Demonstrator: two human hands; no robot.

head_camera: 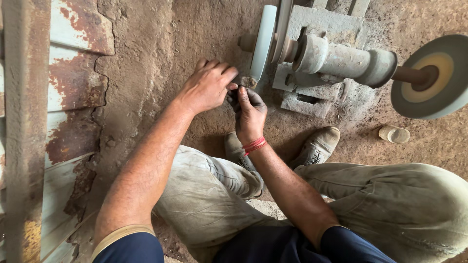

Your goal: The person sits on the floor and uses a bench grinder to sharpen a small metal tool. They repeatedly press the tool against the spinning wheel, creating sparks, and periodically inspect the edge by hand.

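A small rough stone (pixel 247 81) is pinched by the left hand (pixel 208 86) and right hand (pixel 249 113) against the pale grinding wheel (pixel 263 41); its surface looks unfinished, so grinding seems early. A second wheel (pixel 434 77) sits apart.

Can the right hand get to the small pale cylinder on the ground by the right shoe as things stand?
Probably not at once: the right hand and left hand both pinch the small piece at the grinding wheel. The ground around the cylinder looks unobstructed.
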